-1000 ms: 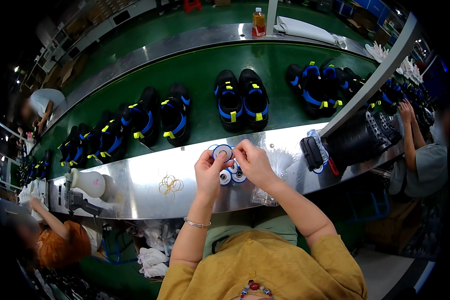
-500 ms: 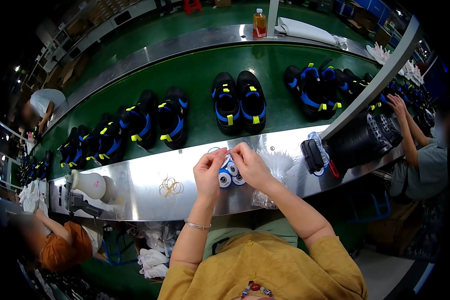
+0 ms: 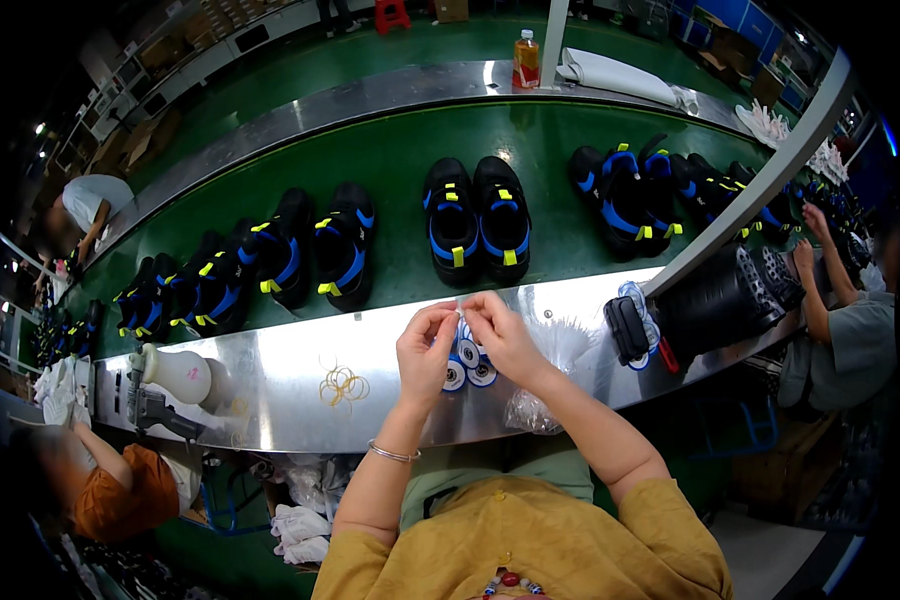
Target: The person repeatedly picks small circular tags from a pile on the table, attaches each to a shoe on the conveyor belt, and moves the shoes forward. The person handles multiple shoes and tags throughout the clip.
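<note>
Over the metal ledge, my left hand [image 3: 427,350] and my right hand [image 3: 503,342] meet fingertip to fingertip, both pinched around something small and whitish. What it is stays hidden by the fingers. Just below the fingertips is a cluster of round blue-and-white tags [image 3: 455,376], partly covered by my hands; whether they hang from my fingers or lie on the metal I cannot tell. A bundle of clear plastic strands [image 3: 564,343] lies beside my right hand. Straight ahead on the green belt stands a pair of black shoes [image 3: 477,220] with blue and yellow trim.
More shoes [image 3: 344,245] line the green belt [image 3: 400,140] on both sides. Yellow rubber bands [image 3: 343,386] and a tagging gun [image 3: 160,408] lie on the metal ledge [image 3: 290,400] at left. Right are a black case [image 3: 626,331], a slanting post [image 3: 760,195] and a co-worker [image 3: 860,335].
My fingertips stay together, with the tags showing lower beneath them. The whole view has shifted slightly. At right, the co-worker's hands have moved apart, one of them raised.
</note>
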A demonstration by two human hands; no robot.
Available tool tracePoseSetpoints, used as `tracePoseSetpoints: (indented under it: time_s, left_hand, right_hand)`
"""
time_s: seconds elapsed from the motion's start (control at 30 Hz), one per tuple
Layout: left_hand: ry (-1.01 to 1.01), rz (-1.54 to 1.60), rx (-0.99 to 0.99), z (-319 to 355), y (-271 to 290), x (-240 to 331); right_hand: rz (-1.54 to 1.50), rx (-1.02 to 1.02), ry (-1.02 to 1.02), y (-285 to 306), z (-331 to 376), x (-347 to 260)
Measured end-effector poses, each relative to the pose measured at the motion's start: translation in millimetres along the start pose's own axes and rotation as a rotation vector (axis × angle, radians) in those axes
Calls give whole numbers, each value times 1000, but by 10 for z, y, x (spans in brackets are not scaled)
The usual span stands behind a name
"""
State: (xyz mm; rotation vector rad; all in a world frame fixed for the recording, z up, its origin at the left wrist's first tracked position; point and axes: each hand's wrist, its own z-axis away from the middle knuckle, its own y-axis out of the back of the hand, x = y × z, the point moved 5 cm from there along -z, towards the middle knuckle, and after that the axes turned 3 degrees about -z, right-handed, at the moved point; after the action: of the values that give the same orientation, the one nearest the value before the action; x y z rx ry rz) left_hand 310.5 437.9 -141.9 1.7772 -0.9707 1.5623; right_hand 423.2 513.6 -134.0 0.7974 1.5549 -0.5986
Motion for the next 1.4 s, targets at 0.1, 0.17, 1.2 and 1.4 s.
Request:
tracePoseSetpoints:
  time_s: [0.1, 0.17, 1.2, 1.4]
  left_hand:
    - [-133, -197, 4, -98, -3, 119]
    - [-165, -226, -8, -175, -54, 213]
    - [306, -2, 45, -1024, -43, -714]
    - [92, -109, 204, -1006, 198, -476]
  right_hand:
    - [-43, -133, -32, 47, -127, -21]
    - [6, -135, -12, 108, -182, 21]
    - [888, 0, 437, 106, -886, 235]
    - [560, 50, 339, 323, -870, 93]
